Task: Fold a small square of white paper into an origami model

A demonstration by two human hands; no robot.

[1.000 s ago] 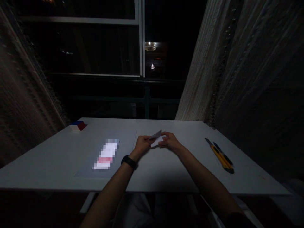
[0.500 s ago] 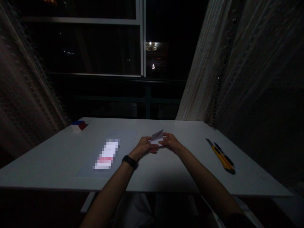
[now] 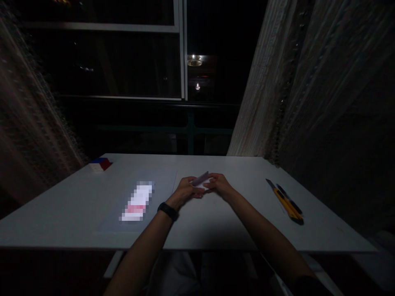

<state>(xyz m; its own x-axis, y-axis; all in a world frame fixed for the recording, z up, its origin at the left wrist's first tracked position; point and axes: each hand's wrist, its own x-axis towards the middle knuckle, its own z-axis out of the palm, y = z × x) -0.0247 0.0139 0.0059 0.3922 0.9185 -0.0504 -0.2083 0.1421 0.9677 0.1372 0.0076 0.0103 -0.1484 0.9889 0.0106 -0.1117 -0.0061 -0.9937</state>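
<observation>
My left hand (image 3: pixel 184 189) and right hand (image 3: pixel 221 184) pinch the folded paper (image 3: pixel 201 183) between them, neither nearer, its raised flap's (image 3: pixel 200 178) long edge slanting away rightward.

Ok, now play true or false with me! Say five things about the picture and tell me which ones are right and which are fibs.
1. The left hand and the right hand both hold the folded white paper. True.
2. The black wristband is on the right arm. False: it is on the left one.
3. The yellow cutter is in the right hand. False: it lies on the table, beside a dark, pen-like thing.
4. A block with blue and red sides sits near the table's far left corner. True.
5. The bright screen is right of both hands. False: it is to their left.
</observation>
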